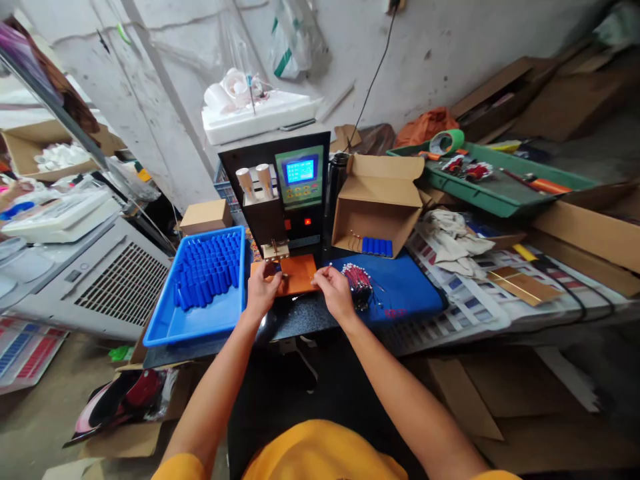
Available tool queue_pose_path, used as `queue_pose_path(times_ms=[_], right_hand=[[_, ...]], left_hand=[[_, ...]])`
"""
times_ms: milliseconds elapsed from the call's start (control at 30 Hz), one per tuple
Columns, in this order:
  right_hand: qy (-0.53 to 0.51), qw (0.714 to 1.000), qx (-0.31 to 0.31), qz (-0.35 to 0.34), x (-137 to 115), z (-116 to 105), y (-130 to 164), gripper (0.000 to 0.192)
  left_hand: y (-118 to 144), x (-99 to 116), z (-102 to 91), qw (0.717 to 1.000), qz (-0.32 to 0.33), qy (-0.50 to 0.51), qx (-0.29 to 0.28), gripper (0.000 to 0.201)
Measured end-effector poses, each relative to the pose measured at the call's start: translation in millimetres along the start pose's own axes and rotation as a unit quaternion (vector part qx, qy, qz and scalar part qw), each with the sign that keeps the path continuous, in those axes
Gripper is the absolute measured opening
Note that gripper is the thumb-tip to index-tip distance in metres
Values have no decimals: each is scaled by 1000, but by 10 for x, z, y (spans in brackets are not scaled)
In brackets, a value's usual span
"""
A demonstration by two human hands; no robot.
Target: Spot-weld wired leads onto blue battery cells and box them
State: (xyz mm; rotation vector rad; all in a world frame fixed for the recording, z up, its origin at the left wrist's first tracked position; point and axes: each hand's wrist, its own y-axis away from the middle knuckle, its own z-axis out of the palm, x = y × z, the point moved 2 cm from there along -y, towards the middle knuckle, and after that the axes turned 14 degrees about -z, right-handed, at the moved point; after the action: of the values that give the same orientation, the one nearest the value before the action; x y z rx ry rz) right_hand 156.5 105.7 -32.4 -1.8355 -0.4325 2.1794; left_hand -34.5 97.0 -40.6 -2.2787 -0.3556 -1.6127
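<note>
My left hand (264,288) is closed at the left side of an orange block (303,275), under the electrodes (276,251) of a black spot welder (260,157). Its fingers grip a blue battery cell (273,268), mostly hidden by them. At the right edge of the block, my right hand (334,288) pinches with thumb and fingertips. What lies in that pinch is too small to make out. Beside it, a bundle of red and black wires (357,283) with white ends rests on a blue mat (407,283).
To the left, a blue tray (170,327) carries many standing blue cells (207,267). An open cardboard box (380,193) behind the mat has several blue cells (377,247) inside. A green tray (510,200) with tape and tools stands at the right. White foam (260,117) tops the welder.
</note>
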Motion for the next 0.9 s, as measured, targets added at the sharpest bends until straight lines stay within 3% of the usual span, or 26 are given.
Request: queue_pose_path(times_ms=[267,467,900], right_hand=[[-34,998,-33,36,192,283,-256,18],[-47,998,-39,25,331,532,-346,16],[33,997,-68,-26,387,591,-355,13]], left_hand=[[14,-91,55,996,-56,64,-35,28],[30,-73,117,995,-32,74,-52,29],[26,-150,152,996,-20,85,-35,33]])
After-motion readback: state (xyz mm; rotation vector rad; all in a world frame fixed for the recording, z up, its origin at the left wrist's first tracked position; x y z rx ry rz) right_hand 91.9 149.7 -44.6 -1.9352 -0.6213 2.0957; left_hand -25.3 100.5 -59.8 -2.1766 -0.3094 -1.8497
